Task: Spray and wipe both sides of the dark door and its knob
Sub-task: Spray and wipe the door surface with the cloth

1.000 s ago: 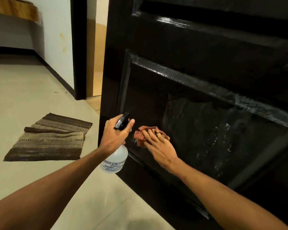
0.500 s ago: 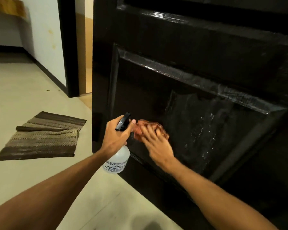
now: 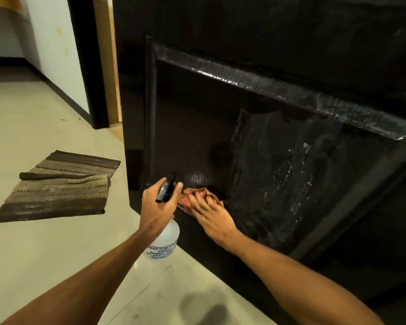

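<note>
The dark glossy door point(image 3: 279, 66) fills the right of the head view, its lower recessed panel point(image 3: 279, 184) streaked with wet droplets. My left hand point(image 3: 158, 207) grips a clear spray bottle point(image 3: 163, 245) by its black trigger head, right beside the panel's lower left corner. My right hand point(image 3: 211, 216) presses a reddish checked cloth point(image 3: 192, 195) flat against the lower left part of the panel, fingers spread over it. The door's knob is out of view.
A brown striped mat point(image 3: 59, 186) lies partly folded on the pale tiled floor point(image 3: 45, 254) to the left. Behind the door edge are a dark door frame point(image 3: 85, 66) and a white wall point(image 3: 54, 43) with a dark skirting.
My view has shifted lower and closer to the bottom panel. My right hand has kept the cloth near the panel's lower left corner, moving slightly. My left hand still holds the bottle.
</note>
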Available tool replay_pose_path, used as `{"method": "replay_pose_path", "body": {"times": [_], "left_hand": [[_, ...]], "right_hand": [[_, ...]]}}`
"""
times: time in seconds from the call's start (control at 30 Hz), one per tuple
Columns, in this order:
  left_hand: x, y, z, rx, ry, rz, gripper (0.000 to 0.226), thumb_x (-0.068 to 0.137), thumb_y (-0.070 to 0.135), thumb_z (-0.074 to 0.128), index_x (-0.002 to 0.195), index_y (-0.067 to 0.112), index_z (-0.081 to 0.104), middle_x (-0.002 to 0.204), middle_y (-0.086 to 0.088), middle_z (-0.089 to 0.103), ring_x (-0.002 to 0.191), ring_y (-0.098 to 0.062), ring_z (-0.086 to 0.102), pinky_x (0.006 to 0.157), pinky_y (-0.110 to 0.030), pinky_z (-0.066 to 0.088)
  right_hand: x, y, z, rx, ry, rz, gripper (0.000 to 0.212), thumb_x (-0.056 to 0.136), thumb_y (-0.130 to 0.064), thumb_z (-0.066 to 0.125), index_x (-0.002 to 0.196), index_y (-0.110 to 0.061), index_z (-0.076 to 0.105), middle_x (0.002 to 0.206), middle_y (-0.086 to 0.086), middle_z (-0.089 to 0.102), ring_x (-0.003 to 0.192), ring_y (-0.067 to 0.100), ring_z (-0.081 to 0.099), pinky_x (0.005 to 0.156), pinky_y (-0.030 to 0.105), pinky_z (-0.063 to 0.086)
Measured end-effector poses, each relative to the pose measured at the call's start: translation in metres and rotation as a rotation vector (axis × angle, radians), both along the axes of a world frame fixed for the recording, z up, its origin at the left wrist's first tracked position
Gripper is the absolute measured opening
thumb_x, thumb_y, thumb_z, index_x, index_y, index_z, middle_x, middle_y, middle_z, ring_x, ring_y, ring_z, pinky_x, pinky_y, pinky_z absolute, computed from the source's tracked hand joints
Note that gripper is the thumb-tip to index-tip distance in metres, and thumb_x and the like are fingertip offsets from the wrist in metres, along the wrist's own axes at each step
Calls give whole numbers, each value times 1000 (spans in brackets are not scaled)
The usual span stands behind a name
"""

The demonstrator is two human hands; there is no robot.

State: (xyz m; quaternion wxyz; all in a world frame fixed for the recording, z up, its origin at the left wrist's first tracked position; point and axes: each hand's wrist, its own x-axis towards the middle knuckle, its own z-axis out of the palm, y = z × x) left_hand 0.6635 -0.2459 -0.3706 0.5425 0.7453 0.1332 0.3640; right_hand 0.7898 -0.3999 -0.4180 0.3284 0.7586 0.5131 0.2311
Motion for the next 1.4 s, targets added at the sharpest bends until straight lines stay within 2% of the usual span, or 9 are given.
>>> {"method": "replay_pose_path", "body": {"times": [0.13,0.3,0.43,0.57,0.77,0.83,1.0,1.23,1.4], "left_hand": [[-16,5,-21,-12,66,40,9,98,24,72,91,27,68,74,4,72,61,-9,68,55,-21,54],[-29,17,-26,-12,100,43,10,97,28,72,88,31,68,75,2,71,58,-17,66,52,-25,52],[-25,19,-12,0,101,37,9,96,40,70,95,31,69,82,-1,72,74,-27,68,60,-40,58],[-19,9,17,31,28,0,9,99,21,70,91,20,68,75,-6,70,55,-10,65,47,-21,52],[-12,-28,46,-39,-19,-69,12,100,25,70,94,15,70,76,-6,71,55,-12,65,45,-24,52],[-9,-38,61,-41,-50,-98,12,100,24,70,92,14,69,77,-11,70,54,-13,63,45,-23,51],[-13,-59,79,-64,-73,-129,17,100,24,70,92,9,68,79,-19,69,47,-13,57,41,-29,48],[-15,-71,100,-48,-104,-132,15,100,23,69,91,10,68,80,-15,71,47,-12,60,43,-24,49],[-14,-88,101,-34,-110,-168,16,100,23,70,87,13,67,76,-12,71,45,-10,59,43,-26,48]], "right_hand": [[1,20,-8,-137,-66,97,60,104,-31,37,160,-11,29,168,17,17,154,36,15,123,46,21],[-2,59,16,82,-17,66,62,103,-30,37,160,-8,26,170,17,12,156,34,12,125,46,19],[-8,28,2,-90,-25,46,62,105,-31,37,162,-9,24,171,15,10,157,35,8,126,47,14],[-4,8,66,168,-46,54,62,85,-21,40,146,-20,54,168,10,25,153,27,28,116,43,19],[-13,-39,193,532,-167,-59,69,77,-17,47,146,-22,49,171,8,16,157,27,17,116,45,15],[-17,-55,191,521,-179,-65,69,78,-16,46,147,-20,50,171,9,17,157,29,17,117,45,15],[-25,-84,158,222,-83,-57,76,72,-17,62,147,-19,51,171,13,12,155,29,21,116,45,19],[-20,-68,261,626,-178,-78,68,79,-14,54,147,-22,50,169,8,23,153,33,23,117,47,16],[-29,-108,164,269,-114,-92,72,79,-14,46,151,-20,47,172,11,7,156,30,15,118,45,17]]}}
